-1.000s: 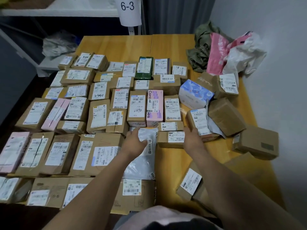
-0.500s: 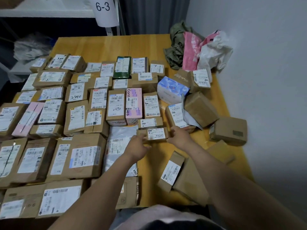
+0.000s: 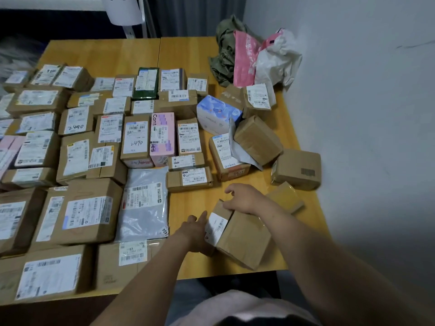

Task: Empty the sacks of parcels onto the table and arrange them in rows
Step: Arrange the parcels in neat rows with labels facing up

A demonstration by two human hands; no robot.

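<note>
**Wooden tabletop, one more box taken up for the rows**

Wooden tabletop (image 3: 188,55) is covered on its left side with parcels in close rows, labels facing up so they can be read. To the right, loose boxes lie at angles, not yet sorted, and empty sacks (image 3: 256,57) are heaped by the wall.

Both hands are on a brown box (image 3: 240,236) near the front edge. The left hand (image 3: 194,228) presses its labelled end with fingers half open; the right hand (image 3: 244,198) lies curled over the far top corner. I judge they are gripping it to turn the label upward.

Half a second earlier both hands were at the small labelled box (image 3: 189,178) at the end of a row; that box now rests alone.
</note>
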